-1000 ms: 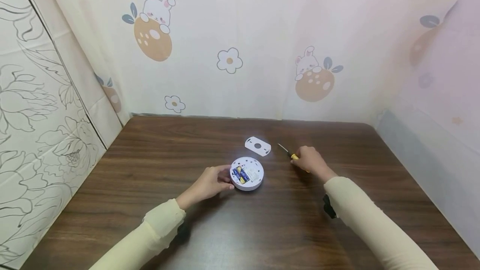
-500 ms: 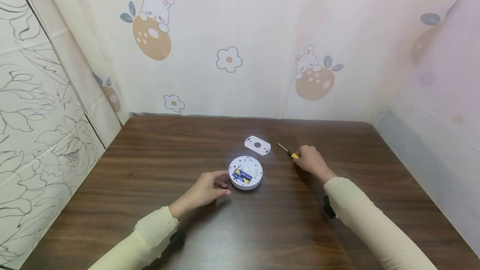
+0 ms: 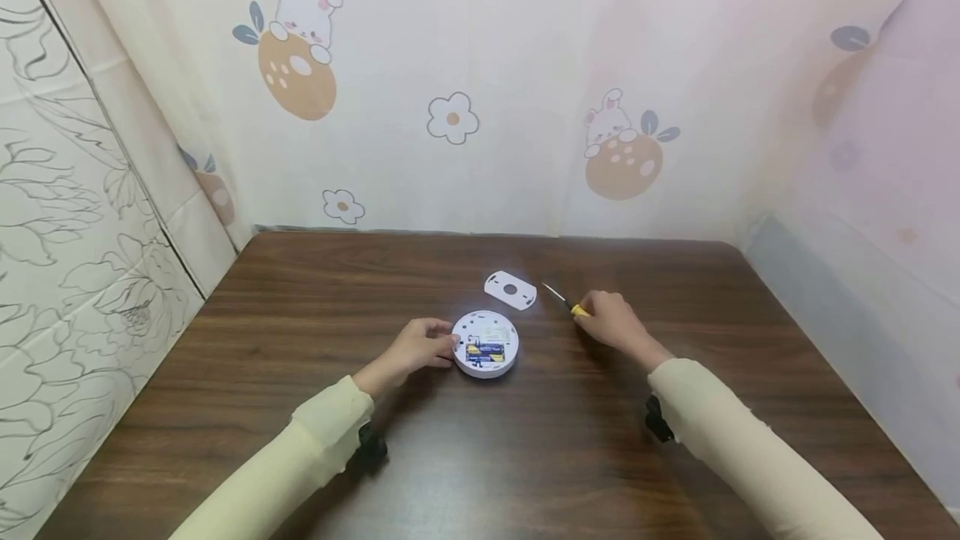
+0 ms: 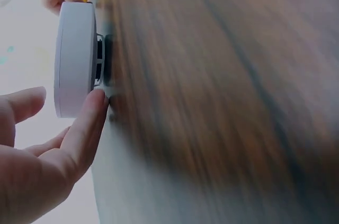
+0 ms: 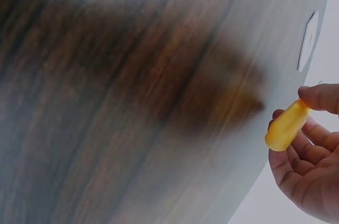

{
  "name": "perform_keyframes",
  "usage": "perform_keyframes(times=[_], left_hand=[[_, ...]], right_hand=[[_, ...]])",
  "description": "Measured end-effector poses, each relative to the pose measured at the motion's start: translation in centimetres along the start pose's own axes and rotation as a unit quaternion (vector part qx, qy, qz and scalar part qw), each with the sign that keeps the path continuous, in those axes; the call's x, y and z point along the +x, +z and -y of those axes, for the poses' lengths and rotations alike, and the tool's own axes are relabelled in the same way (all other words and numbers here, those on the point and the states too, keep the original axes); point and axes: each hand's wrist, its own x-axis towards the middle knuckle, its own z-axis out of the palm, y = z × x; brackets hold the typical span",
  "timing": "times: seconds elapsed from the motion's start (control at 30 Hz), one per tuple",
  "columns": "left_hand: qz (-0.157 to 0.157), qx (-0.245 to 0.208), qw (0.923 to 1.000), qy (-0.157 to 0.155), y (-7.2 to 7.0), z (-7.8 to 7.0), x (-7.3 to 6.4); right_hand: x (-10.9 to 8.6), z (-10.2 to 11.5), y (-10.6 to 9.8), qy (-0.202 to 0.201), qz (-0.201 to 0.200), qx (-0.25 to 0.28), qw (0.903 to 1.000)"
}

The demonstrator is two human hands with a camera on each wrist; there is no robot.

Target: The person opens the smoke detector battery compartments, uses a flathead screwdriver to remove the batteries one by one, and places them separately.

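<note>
A round white smoke detector (image 3: 477,372) lies on the table with its back up, showing two blue-and-yellow batteries (image 3: 485,354) side by side. At its left rim is my left hand (image 3: 416,350); in the left wrist view one fingertip meets the detector's vented underside edge, while another finger stands off from its back face. My right hand (image 3: 613,322) holds a small screwdriver (image 3: 557,293) by its yellow handle (image 5: 287,126), shaft pointing away to the upper left. Between the detector and the far table edge lies a white mounting plate (image 3: 495,290) with a round central hole.
The dark wood-grain table (image 3: 315,290) reaches back to a pale curtain (image 3: 510,40) printed with rabbits and flowers. More patterned sheeting (image 3: 82,215) hangs at the left side. A black wrist strap device (image 3: 658,418) shows under the right sleeve.
The detector has turned so its batteries now lie level across the view. My left hand drew back from its rim, then returned to it. My right hand keeps hold of the screwdriver.
</note>
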Motion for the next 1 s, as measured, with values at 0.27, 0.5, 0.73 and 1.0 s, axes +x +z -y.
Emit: perform_keyframes(times=[0.27,0.5,0.73,1.0], left_hand=[[0.0,-0.063,0.9975,-0.031,0.6,0.2,0.8],[0.002,-0.081,0.9959,-0.039,0.7,-0.8,0.0],[-0.019,-0.096,0.9941,-0.046,0.8,0.6,1.0],[-0.021,-0.111,0.9924,-0.05,0.7,0.6,1.1]], right_hand=[[-0.2,0.8,-0.2,-0.05,0.001,0.016,0.9986],[-0.8,1.6,-1.0,-0.086,0.031,0.04,0.995],[-1.6,2.9,-1.6,-0.106,0.05,0.059,0.9914],[-2.2,4.4,-2.2,-0.13,0.053,0.047,0.989]])
